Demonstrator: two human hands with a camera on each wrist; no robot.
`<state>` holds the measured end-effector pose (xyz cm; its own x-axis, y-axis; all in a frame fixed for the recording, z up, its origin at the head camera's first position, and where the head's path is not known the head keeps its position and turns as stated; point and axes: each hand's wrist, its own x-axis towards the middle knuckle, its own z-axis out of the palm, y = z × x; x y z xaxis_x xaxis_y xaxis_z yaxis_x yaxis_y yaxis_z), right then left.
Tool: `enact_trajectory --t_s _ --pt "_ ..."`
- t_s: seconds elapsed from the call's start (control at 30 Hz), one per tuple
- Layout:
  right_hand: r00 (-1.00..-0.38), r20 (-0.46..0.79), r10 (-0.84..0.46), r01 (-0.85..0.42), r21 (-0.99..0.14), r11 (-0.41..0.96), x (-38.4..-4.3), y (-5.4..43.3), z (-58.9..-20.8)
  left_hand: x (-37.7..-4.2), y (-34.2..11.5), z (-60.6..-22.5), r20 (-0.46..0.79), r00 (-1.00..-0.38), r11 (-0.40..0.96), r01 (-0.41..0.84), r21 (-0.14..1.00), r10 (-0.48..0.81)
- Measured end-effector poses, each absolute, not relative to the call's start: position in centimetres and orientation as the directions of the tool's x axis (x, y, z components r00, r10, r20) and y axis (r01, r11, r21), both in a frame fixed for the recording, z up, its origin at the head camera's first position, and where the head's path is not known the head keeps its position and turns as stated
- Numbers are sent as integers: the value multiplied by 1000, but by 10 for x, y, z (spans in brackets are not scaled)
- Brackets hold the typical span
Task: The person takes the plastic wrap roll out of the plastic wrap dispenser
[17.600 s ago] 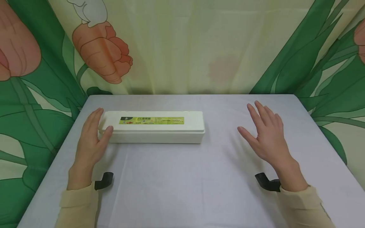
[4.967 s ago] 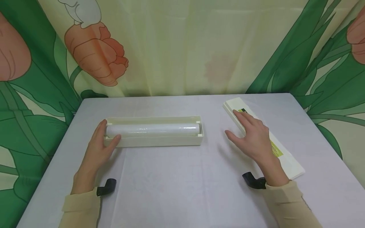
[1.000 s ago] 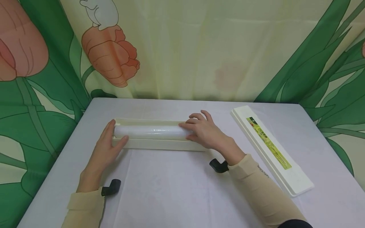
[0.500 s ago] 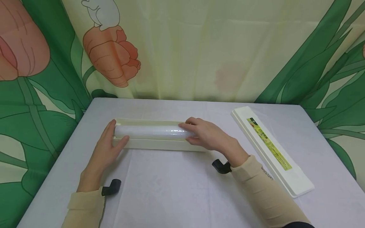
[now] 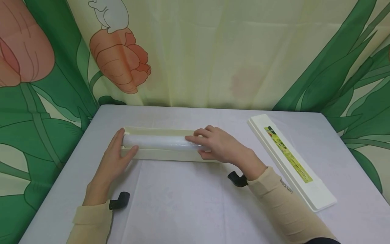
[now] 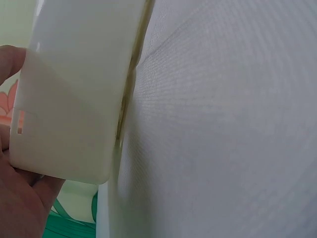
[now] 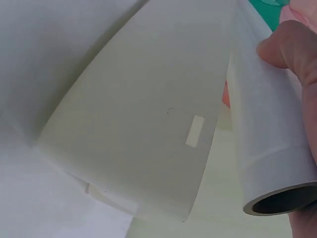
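Observation:
A long white box (image 5: 170, 155) stands lidless towards the back left of the table, with a roll of cling film (image 5: 155, 141) lying along it. My left hand (image 5: 114, 159) holds the box's left end, thumb on the near wall and fingers on the far side; the left wrist view shows the box's end wall (image 6: 69, 99). My right hand (image 5: 223, 145) grips the roll's right end. In the right wrist view, the film roll (image 7: 270, 124) sits above the box's rim at that end, its hollow core showing, with the thumb pressed against it. Part of the roll's far side is hidden.
The white lid (image 5: 320, 189) with a yellow-green label lies slanted at the right, beyond the right forearm. White cloth covers the table (image 5: 182, 203). A printed curtain (image 5: 198, 57) hangs behind its back edge.
Earlier the lid came off the box and was laid at the right. The right hand then came to the roll; its fingers have shifted slightly left and closed on the roll's right end, now raised.

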<state>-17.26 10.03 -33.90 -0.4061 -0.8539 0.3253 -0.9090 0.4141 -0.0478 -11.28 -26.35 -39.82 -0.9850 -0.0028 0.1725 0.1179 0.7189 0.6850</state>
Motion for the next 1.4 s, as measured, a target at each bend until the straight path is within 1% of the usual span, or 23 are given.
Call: enact_trajectory --t_s 0.13,0.27,0.4,0.67,0.93,1.2,1.4 --pt "-376 361 -854 -910 32 414 -170 105 -340 -113 -263 -398 175 -985 721 122 682 1" --pt "-354 403 -844 -904 83 419 -169 113 -340 -114 -263 -398 174 -985 728 120 675 1" --pt "-335 448 -829 -898 115 425 -167 120 -339 -113 -263 -395 161 -987 733 103 672 -9" --pt "-321 506 -800 -881 151 449 -163 131 -337 -112 -263 -395 140 -990 723 85 685 -17" --pt "-309 570 -761 -872 149 466 -161 142 -337 -112 -264 -396 143 -990 727 82 681 -22" --pt "-347 581 -736 -861 113 495 -159 152 -338 -112 -263 -397 144 -989 731 72 679 -36" --pt "-353 616 -704 -858 87 506 -158 160 -341 -112 -262 -396 146 -989 727 79 682 -29"
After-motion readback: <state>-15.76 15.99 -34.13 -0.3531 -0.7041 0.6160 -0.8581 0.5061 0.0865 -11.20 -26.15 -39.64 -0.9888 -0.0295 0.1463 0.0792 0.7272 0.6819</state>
